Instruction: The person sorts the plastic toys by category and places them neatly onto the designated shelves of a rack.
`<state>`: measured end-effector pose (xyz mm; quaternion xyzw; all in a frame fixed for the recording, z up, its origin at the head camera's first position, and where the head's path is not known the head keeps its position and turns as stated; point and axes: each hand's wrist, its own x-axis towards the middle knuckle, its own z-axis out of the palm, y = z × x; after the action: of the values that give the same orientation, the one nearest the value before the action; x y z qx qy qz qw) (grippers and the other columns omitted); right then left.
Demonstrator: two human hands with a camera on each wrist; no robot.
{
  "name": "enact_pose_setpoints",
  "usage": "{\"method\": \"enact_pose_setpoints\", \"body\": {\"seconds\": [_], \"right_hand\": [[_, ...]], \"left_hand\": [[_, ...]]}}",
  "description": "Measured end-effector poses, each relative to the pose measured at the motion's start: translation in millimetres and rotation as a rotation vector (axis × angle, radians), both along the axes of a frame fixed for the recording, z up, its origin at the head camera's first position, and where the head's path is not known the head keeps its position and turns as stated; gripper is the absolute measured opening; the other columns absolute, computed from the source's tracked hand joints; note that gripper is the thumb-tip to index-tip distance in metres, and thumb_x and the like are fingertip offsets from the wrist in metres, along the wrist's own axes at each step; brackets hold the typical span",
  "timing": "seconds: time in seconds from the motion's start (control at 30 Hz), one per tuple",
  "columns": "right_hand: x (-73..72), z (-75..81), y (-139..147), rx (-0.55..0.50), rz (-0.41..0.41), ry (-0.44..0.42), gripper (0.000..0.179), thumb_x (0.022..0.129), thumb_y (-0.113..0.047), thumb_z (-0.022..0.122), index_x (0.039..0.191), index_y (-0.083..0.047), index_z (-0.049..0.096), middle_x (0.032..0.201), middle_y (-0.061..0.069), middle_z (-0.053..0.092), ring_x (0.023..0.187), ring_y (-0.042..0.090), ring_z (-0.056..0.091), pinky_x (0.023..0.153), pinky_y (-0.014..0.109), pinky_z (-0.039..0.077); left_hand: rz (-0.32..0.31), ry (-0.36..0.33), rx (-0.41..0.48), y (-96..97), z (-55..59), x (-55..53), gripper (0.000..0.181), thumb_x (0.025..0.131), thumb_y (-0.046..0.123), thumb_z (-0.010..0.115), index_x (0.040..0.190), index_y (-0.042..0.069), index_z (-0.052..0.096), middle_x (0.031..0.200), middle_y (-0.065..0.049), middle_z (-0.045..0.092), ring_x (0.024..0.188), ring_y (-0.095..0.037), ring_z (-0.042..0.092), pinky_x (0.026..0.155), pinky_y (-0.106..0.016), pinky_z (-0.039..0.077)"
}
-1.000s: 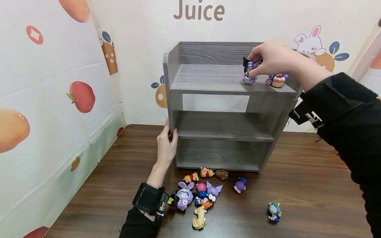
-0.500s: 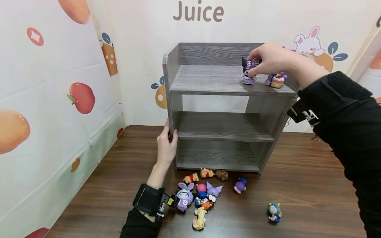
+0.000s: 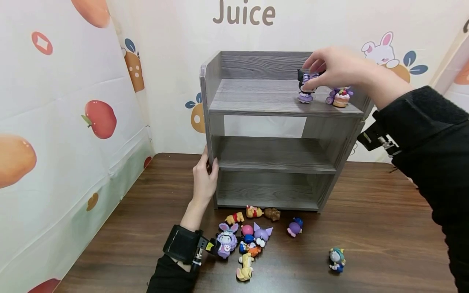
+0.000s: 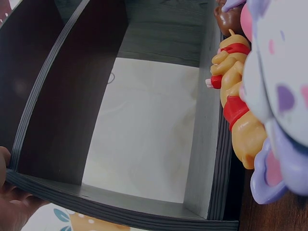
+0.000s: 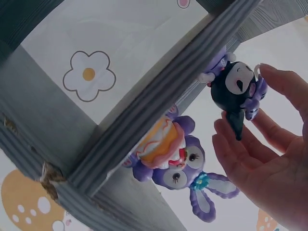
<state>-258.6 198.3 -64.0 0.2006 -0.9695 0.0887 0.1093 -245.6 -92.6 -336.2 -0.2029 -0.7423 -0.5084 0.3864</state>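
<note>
A grey wooden shelf unit [image 3: 282, 112] stands on the table, tilted slightly in view. My left hand [image 3: 205, 181] grips its left side panel, the thumb at the front edge and the fingers along the outside. On the top shelf a black-and-purple figurine [image 3: 305, 97] with a striped bow stands upright. My right hand [image 3: 338, 71] is around it with loosened fingers; in the right wrist view, gaps show between the fingertips [image 5: 222, 129] and the figurine. Just right of it sits a purple long-eared figurine [image 5: 180, 166] holding a cake.
Several small figurines lie in front of the shelf, among them a purple bunny-eared one [image 3: 226, 242], a pale yellow one [image 3: 245, 267] and a yellow bear [image 3: 235, 218]. Farther right are a purple-and-blue figurine [image 3: 294, 227] and a teal-hooded one [image 3: 336, 260].
My right hand has loosened its fingers from the black-and-purple figurine and risen slightly. The figurine stays on the top shelf. My left hand has kept its place.
</note>
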Motion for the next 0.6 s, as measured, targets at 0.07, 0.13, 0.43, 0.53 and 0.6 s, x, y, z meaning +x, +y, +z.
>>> {"method": "enact_pose_setpoints", "body": {"seconds": [0.07, 0.13, 0.43, 0.53, 0.6], "right_hand": [[2.6, 1.0, 0.1, -0.006, -0.007, 0.018, 0.056, 0.088, -0.024, 0.064, 0.131, 0.006, 0.045, 0.126, 0.032, 0.050, 0.115, 0.045, 0.047, 0.097, 0.056, 0.035], [5.8, 2.2, -0.3, -0.025, -0.014, 0.034, 0.056, 0.088, -0.023, 0.063, 0.132, 0.006, 0.044, 0.127, 0.033, 0.049, 0.117, 0.045, 0.045, 0.098, 0.056, 0.034], [35.1, -6.2, -6.3, -0.058, 0.061, 0.274, 0.047, 0.088, -0.016, 0.065, 0.126, 0.007, 0.051, 0.120, 0.029, 0.054, 0.112, 0.041, 0.047, 0.095, 0.054, 0.036], [49.2, -18.1, -9.6, -0.074, 0.151, 0.383, 0.039, 0.085, -0.011, 0.067, 0.118, 0.007, 0.057, 0.113, 0.026, 0.060, 0.105, 0.039, 0.052, 0.091, 0.051, 0.038], [59.0, -28.3, -11.4, -0.094, 0.208, 0.446, 0.035, 0.082, -0.006, 0.069, 0.114, 0.006, 0.060, 0.109, 0.024, 0.062, 0.102, 0.038, 0.055, 0.089, 0.050, 0.040]], "left_hand": [[0.000, 0.002, 0.002, 0.0, 0.2, 0.0, 0.049, 0.091, -0.006, 0.049, 0.139, -0.008, 0.039, 0.127, -0.027, 0.055, 0.101, -0.037, 0.062, 0.074, -0.048, 0.054], [-0.002, 0.003, 0.003, 0.0, 0.5, 0.2, 0.049, 0.091, -0.007, 0.049, 0.139, -0.008, 0.039, 0.127, -0.027, 0.055, 0.101, -0.037, 0.062, 0.074, -0.048, 0.054], [-0.007, 0.006, 0.009, -0.5, 0.2, 0.3, 0.048, 0.091, -0.007, 0.049, 0.139, -0.008, 0.039, 0.127, -0.027, 0.055, 0.103, -0.038, 0.061, 0.076, -0.049, 0.053], [-0.005, 0.003, 0.009, -0.6, 0.2, 0.0, 0.048, 0.091, -0.006, 0.049, 0.139, -0.007, 0.039, 0.127, -0.027, 0.055, 0.104, -0.037, 0.061, 0.077, -0.049, 0.053], [-0.004, 0.003, 0.005, -0.3, 0.0, -0.4, 0.048, 0.091, -0.006, 0.049, 0.139, -0.007, 0.039, 0.128, -0.027, 0.055, 0.104, -0.038, 0.061, 0.077, -0.049, 0.053]]}}
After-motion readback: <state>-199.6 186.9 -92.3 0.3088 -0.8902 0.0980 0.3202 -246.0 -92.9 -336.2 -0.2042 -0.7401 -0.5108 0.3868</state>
